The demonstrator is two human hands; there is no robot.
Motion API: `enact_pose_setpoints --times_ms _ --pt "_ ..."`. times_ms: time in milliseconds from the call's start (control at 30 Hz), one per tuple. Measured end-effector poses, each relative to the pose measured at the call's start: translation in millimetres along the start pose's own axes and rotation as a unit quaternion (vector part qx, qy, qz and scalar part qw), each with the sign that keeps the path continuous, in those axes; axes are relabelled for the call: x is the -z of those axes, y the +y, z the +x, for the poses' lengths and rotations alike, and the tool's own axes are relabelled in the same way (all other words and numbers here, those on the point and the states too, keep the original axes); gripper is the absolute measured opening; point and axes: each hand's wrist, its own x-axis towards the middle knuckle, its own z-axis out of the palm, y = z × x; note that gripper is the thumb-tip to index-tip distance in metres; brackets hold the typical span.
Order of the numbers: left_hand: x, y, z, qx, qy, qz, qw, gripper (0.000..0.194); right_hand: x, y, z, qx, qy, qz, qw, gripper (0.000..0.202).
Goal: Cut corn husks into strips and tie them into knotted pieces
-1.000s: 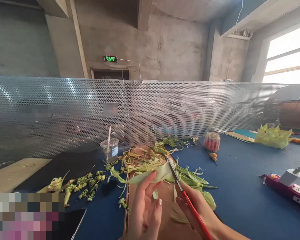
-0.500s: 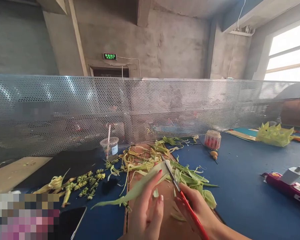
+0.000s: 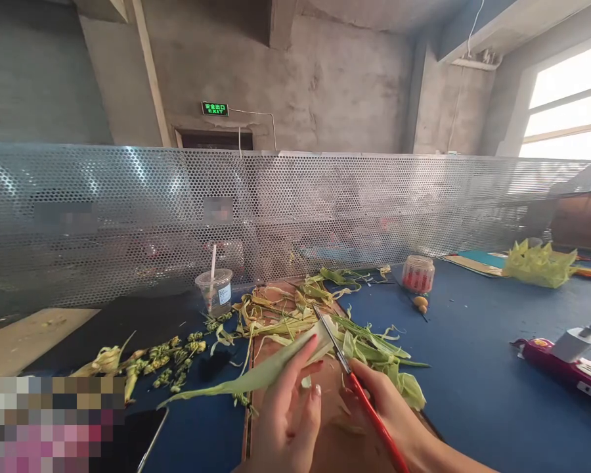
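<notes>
My left hand (image 3: 288,407) holds a long pale-green corn husk (image 3: 256,374), pinned against its fingers; the narrow end trails left and the broad end points up and right. In my right hand (image 3: 379,401) is a slim tool with a red handle and metal blades, seemingly scissors (image 3: 337,348) seen edge-on. Its metal part lies along the broad end of the husk; whether the blades are apart, I cannot tell. Beneath both hands is a brown board (image 3: 329,433). Loose husks and strips (image 3: 285,315) cover its far part, and more green husks (image 3: 374,351) lie right of the scissors.
Left are knobbly dried plant pieces (image 3: 177,358), a phone (image 3: 142,437) and a lidded cup with a straw (image 3: 214,292). A jar (image 3: 418,274), a yellow-green spiky container (image 3: 539,265) and a magenta power strip (image 3: 566,371) stand right. A perforated metal screen (image 3: 295,210) runs behind.
The husk has tilted slightly, its narrow tip shifting left. The scissors and both hands stay almost in place; the whole view has shifted a little.
</notes>
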Motion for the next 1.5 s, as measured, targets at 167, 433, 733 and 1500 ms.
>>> enact_pose_setpoints --times_ms 167,433,733,1500 --pt "2.4 -2.0 0.9 -0.002 0.010 0.020 1.000 0.042 -1.3 0.0 1.1 -0.003 0.006 -0.003 1.000 0.029" --pt "0.9 1.6 -0.2 -0.014 0.035 0.031 0.999 0.040 1.4 -2.0 -0.2 0.031 0.029 -0.050 0.998 0.029" --pt "0.7 -7.4 5.7 0.020 0.074 -0.016 0.997 0.047 10.8 0.4 7.6 0.008 0.129 -0.137 0.982 0.028" --pt "14.4 -50.8 38.2 0.238 0.193 -0.115 0.945 0.032 -37.4 20.9 39.6 0.262 -0.122 -0.501 0.816 0.015"
